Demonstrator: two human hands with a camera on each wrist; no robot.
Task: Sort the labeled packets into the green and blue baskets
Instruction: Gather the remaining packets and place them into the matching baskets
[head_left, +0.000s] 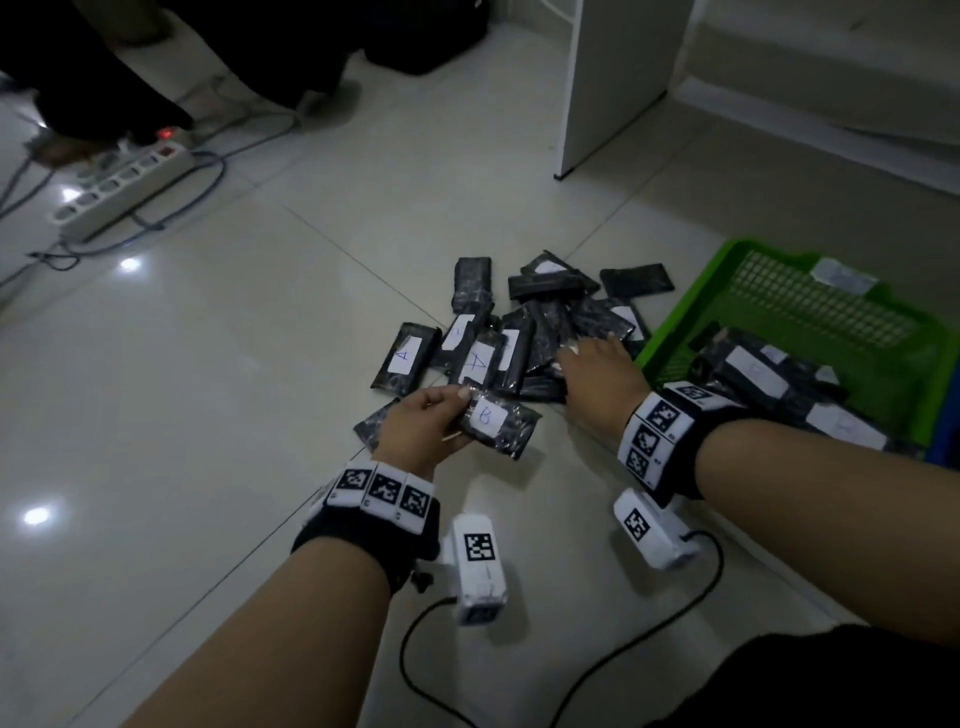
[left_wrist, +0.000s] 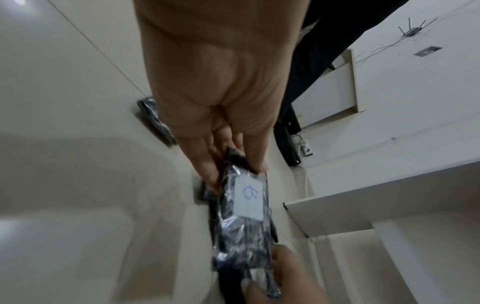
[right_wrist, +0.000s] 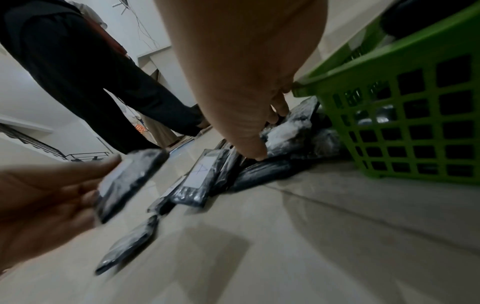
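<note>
Bare forearms, no sleeves; black strap on each wrist, left strap (head_left: 363, 530) and right strap (head_left: 680, 447), each ringed with white blocks bearing black square-pattern tags, plus a white tagged camera box (head_left: 478, 566) under each wrist trailing a black cable (head_left: 410, 644).

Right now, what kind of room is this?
Probably a room in a home or small office. The packets lie on a glossy tiled floor, a power strip trails cables, and white furniture stands nearby.
</note>
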